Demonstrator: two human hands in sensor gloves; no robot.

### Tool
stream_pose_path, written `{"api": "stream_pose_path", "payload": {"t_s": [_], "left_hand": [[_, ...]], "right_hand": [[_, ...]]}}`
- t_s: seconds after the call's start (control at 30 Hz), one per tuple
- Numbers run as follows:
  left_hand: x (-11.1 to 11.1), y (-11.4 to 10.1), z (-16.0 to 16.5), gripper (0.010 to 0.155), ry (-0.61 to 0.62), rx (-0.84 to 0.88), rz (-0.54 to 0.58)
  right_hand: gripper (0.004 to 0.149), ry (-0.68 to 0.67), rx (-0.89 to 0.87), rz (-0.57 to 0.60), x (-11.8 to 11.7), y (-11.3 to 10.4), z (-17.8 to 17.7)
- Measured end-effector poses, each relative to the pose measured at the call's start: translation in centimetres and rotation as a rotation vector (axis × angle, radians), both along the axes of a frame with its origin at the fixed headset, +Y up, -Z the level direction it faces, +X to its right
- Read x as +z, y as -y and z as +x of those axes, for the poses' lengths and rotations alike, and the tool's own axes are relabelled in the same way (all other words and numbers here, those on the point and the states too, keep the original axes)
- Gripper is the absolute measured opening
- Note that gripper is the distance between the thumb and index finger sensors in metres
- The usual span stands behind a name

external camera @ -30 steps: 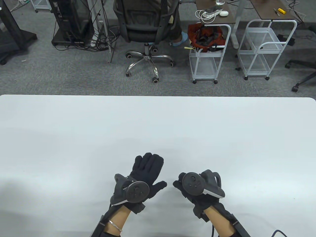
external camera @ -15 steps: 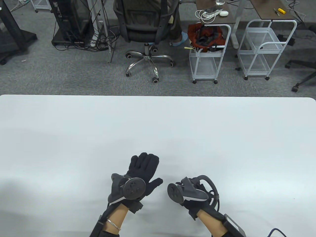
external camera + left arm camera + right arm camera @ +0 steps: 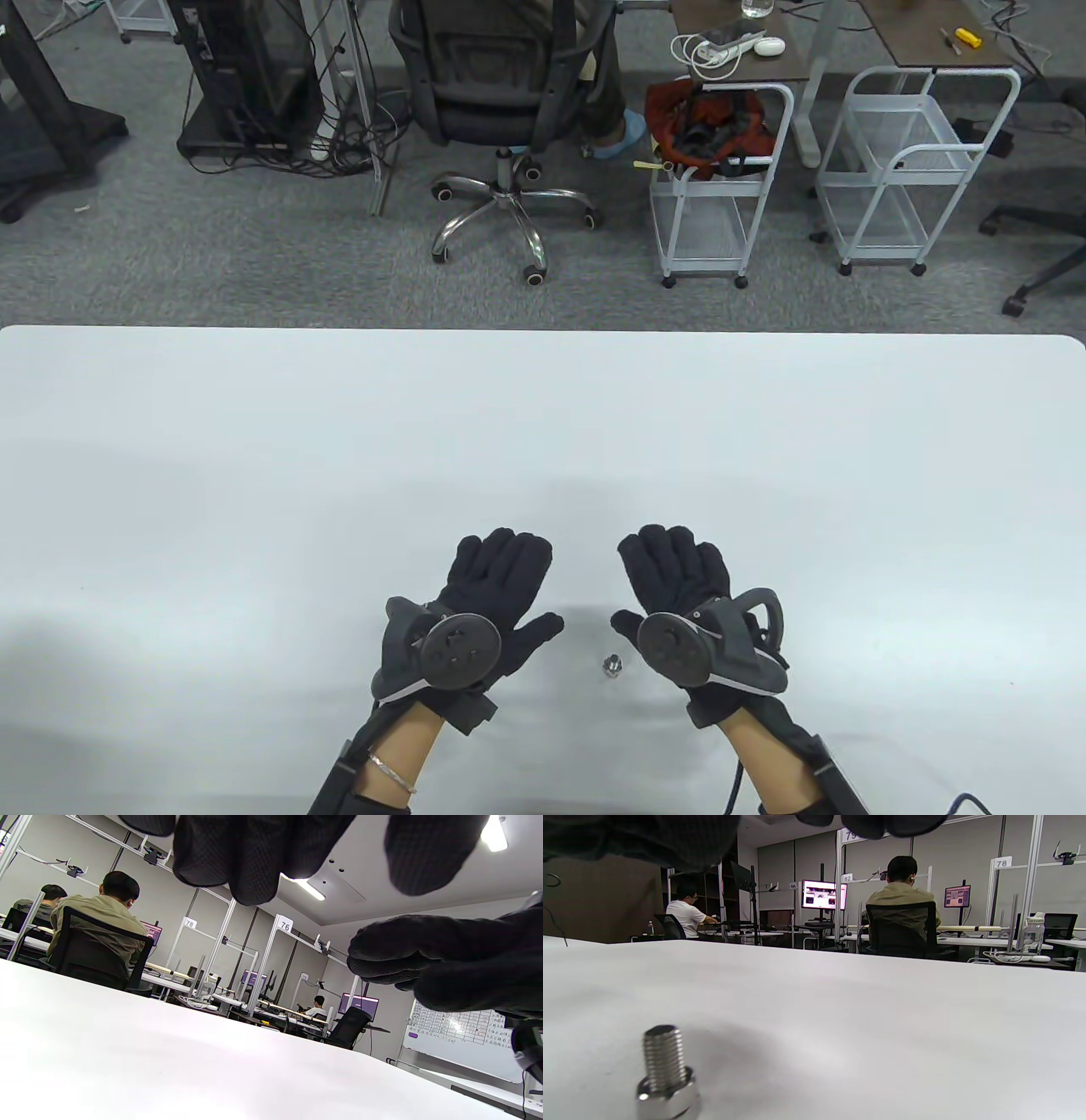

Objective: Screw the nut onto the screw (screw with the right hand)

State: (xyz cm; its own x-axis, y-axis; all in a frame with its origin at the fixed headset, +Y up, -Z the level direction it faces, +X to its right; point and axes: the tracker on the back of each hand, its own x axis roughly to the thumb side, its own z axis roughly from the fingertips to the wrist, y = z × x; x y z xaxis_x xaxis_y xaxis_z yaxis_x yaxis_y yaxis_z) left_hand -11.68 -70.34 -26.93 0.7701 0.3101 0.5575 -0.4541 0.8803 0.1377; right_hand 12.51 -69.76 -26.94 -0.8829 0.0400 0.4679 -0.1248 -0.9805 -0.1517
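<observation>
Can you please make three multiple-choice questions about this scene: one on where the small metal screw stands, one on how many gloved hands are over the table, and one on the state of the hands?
1. Where is the silver threaded metal screw?
A. On the white table, between the two hands
B. In the left hand
C. On the floor

2. How many black-gloved hands are over the table?
A. One
B. Two
C. Three

3. What state are the hands in?
A. Both grip the screw
B. Only the right one pinches it
C. Both are open, fingers spread, holding nothing

Answers: 1 A, it stands upright on its head beside the right hand. 2 B, the left hand and the right. 3 C, neither touches the screw.
</observation>
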Motion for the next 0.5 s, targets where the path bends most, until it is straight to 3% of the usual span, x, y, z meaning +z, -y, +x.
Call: {"api": "stream_pose_path", "payload": {"t_s": [0.5], "left_hand": [[0.13,-0.17,-0.17,0.074,-0.010,0.012,0.013]], "right_hand": [[0.074,0.001,0.000,-0.057,-0.40,0.30,0.13]]}}
